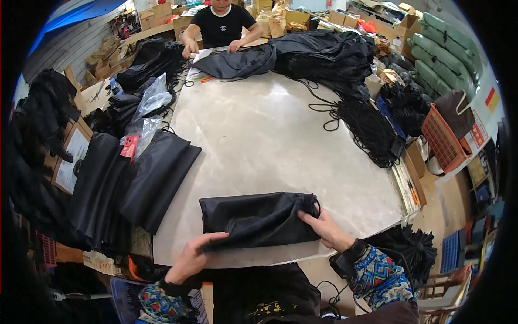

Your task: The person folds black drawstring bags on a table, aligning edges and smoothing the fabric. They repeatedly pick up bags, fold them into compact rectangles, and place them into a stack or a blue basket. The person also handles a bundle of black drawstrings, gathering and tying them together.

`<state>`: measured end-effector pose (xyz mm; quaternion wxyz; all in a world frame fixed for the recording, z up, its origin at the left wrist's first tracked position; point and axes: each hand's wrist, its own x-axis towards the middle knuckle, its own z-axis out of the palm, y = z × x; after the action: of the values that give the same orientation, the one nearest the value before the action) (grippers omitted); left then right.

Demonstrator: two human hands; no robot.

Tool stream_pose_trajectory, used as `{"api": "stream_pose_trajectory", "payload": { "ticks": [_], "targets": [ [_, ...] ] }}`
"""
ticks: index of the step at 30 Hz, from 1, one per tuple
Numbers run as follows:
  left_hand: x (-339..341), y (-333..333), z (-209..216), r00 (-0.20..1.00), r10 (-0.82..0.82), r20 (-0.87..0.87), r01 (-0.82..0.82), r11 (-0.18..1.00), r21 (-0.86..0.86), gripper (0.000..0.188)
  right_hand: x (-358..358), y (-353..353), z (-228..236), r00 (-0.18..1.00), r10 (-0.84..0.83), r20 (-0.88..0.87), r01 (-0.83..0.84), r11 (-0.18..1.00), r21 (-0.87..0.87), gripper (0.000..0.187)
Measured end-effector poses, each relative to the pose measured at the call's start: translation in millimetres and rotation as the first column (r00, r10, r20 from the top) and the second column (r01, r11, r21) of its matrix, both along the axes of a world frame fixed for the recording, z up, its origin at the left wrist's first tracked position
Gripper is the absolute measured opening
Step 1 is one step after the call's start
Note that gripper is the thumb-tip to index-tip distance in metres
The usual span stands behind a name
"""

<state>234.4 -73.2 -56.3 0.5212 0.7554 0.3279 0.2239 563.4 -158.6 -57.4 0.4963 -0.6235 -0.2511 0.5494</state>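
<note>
Fingers of the right hand [326, 229] curl over the gathered right end of a black drawstring bag [258, 218], thumb underneath, closed on the bunched fabric there. The left hand [191, 259] pinches the bag's lower left edge, its thumb laid flat on top and the other fingers tucked below the cloth. The bag lies at the near edge of a pale round table [270, 135], folded to a flat rectangle, matte and creased, with its right end puckered into pleats.

Left of it, a stack of flat black bags [140, 183] overlaps the table's rim, with clear plastic wrappers [148, 108] lying on top. Across the table a heap of black bags [318, 51] and a tangle of black cord [367, 127] spread along the right side. An orange plastic basket [445, 137] stands beyond the right rim, a dark bag with a pale cord resting in it. Cardboard boxes [388, 24] at the far side hold packing material, too small to make out. Another person's hands [213, 48] rest on a bag at the far edge.
</note>
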Motion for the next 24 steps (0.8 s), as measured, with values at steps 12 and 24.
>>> {"api": "stream_pose_trajectory", "payload": {
  "ticks": [12, 24],
  "targets": [
    [60.2, -5.9, 15.9, 0.707, 0.706, -0.030, -0.513, 0.542, 0.666, 0.060, 10.9, 20.9, -8.6, 0.932, 0.101, 0.348, -0.077, 0.994, -0.083, 0.034],
    [117.8, 17.0, -23.4, 0.840, 0.186, -0.510, 0.277, 0.661, 0.698, 0.059, -26.8, 7.5, 21.3, 0.400, -0.189, 0.897, -0.144, 0.953, 0.265, 0.043]
  ]
}}
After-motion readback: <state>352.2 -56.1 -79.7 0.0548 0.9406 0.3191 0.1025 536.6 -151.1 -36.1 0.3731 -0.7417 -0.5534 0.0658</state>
